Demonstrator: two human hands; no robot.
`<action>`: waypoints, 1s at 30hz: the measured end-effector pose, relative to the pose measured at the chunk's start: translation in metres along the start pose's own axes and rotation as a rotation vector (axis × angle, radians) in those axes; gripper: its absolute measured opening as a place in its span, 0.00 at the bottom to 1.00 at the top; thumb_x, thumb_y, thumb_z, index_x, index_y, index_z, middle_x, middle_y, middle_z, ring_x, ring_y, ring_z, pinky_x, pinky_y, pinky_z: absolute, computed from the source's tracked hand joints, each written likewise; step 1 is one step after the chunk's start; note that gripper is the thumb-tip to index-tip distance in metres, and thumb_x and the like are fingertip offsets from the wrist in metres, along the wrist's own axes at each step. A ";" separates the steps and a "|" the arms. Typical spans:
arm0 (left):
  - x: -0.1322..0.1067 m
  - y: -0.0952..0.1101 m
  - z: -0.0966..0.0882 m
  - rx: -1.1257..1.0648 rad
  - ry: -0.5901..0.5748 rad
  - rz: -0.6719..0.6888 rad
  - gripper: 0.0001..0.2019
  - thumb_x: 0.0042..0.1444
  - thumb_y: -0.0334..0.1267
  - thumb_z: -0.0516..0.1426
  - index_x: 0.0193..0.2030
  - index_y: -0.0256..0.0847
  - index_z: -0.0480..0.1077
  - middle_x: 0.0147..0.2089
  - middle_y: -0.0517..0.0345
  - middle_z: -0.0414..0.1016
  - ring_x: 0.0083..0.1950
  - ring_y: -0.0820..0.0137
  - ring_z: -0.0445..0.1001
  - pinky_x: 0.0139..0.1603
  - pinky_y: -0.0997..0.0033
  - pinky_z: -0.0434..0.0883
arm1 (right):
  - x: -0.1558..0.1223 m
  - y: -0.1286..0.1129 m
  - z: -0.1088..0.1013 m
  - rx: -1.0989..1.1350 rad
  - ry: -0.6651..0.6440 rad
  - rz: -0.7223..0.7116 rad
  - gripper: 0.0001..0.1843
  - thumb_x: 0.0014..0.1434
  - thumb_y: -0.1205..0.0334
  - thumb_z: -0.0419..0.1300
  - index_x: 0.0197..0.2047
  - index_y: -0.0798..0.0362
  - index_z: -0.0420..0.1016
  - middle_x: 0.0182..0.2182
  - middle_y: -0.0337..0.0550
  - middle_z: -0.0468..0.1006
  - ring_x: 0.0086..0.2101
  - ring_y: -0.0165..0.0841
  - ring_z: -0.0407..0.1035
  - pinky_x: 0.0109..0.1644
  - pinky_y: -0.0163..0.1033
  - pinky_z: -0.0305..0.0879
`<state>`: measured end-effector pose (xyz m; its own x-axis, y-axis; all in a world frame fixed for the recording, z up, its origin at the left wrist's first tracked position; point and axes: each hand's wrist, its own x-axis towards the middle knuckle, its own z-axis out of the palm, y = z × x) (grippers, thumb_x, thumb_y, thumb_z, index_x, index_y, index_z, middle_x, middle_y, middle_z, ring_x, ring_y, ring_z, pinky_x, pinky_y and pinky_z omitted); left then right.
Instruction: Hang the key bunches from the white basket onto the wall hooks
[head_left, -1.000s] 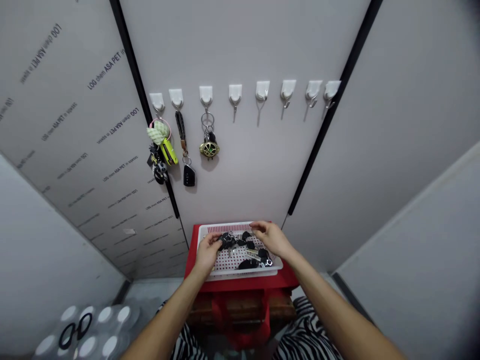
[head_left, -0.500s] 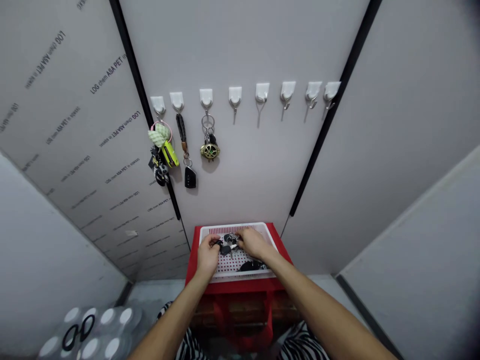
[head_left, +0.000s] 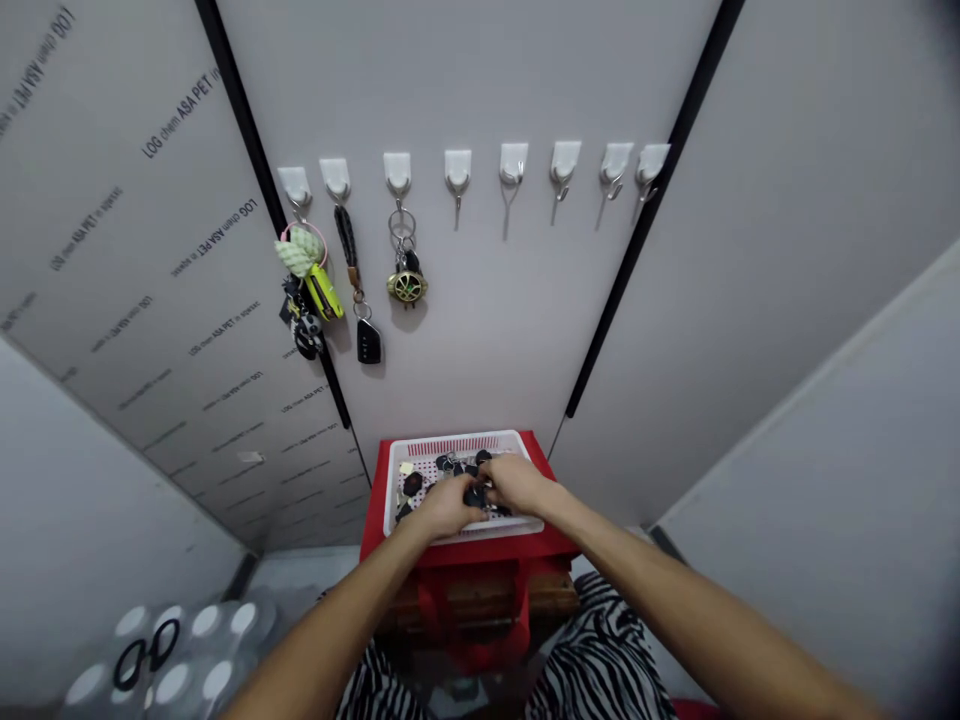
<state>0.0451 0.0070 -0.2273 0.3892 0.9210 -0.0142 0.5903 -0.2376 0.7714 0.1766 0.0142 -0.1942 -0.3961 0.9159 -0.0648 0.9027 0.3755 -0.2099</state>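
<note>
Both my hands are low inside a white perforated basket [head_left: 393, 495] that holds several dark keys and key fobs. My left hand [head_left: 450, 506] curls its fingers round a black key fob [head_left: 474, 495] near the basket's front. Closed against the same fob from the other side is my right hand [head_left: 514, 482]; its fingertips are partly hidden. Around them lie a dark round fob [head_left: 412, 484] on the left and metal key rings [head_left: 451, 462] at the back.
A red bag [head_left: 375, 525] bears the basket. White hooks [head_left: 457, 170] line the wall; the three leftmost carry a yellow key bunch [head_left: 324, 292], a black car key [head_left: 368, 342] and a brass charm [head_left: 407, 288]. Black-handled scissors [head_left: 147, 655] rest on capped bottles [head_left: 172, 682] at lower left.
My left hand has moved right, across the basket's front towards my right hand. Keys at the basket's left are now uncovered. The view has shifted slightly.
</note>
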 end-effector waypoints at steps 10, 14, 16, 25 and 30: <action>-0.001 -0.014 -0.037 0.220 0.240 -0.053 0.19 0.32 0.26 0.51 0.36 0.36 0.64 0.39 0.51 0.65 0.41 0.66 0.61 0.43 0.71 0.56 | 0.011 0.014 -0.007 0.261 0.058 -0.122 0.17 0.38 0.71 0.50 0.34 0.55 0.69 0.27 0.41 0.70 0.28 0.28 0.63 0.32 0.30 0.56; -0.006 -0.008 -0.023 0.302 0.235 0.047 0.16 0.36 0.28 0.49 0.35 0.38 0.64 0.38 0.53 0.64 0.42 0.67 0.60 0.44 0.70 0.55 | 0.008 0.002 0.007 0.038 0.022 -0.197 0.15 0.36 0.70 0.52 0.31 0.54 0.70 0.33 0.45 0.67 0.34 0.32 0.60 0.34 0.33 0.55; -0.008 -0.006 -0.017 0.310 0.188 0.078 0.15 0.36 0.28 0.48 0.35 0.39 0.64 0.38 0.54 0.64 0.41 0.68 0.60 0.43 0.70 0.56 | 0.007 -0.001 0.012 0.040 0.049 -0.173 0.13 0.38 0.69 0.51 0.30 0.54 0.70 0.33 0.45 0.67 0.33 0.32 0.60 0.35 0.33 0.55; -0.003 0.008 -0.019 -0.203 0.237 0.057 0.15 0.38 0.31 0.51 0.37 0.38 0.64 0.37 0.55 0.67 0.38 0.70 0.63 0.40 0.73 0.59 | 0.009 -0.004 -0.008 0.871 0.201 -0.125 0.10 0.44 0.64 0.49 0.28 0.55 0.69 0.24 0.39 0.70 0.29 0.30 0.62 0.32 0.33 0.57; 0.015 0.032 -0.034 -0.509 0.351 0.146 0.12 0.43 0.37 0.48 0.34 0.34 0.66 0.34 0.54 0.69 0.35 0.71 0.65 0.38 0.74 0.61 | 0.021 -0.020 -0.040 1.119 0.339 -0.062 0.14 0.43 0.59 0.50 0.33 0.57 0.67 0.22 0.38 0.69 0.22 0.26 0.61 0.28 0.32 0.58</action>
<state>0.0453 0.0241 -0.1812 0.1349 0.9570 0.2570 0.1051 -0.2717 0.9566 0.1565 0.0312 -0.1525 -0.2170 0.9547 0.2035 0.1651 0.2414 -0.9563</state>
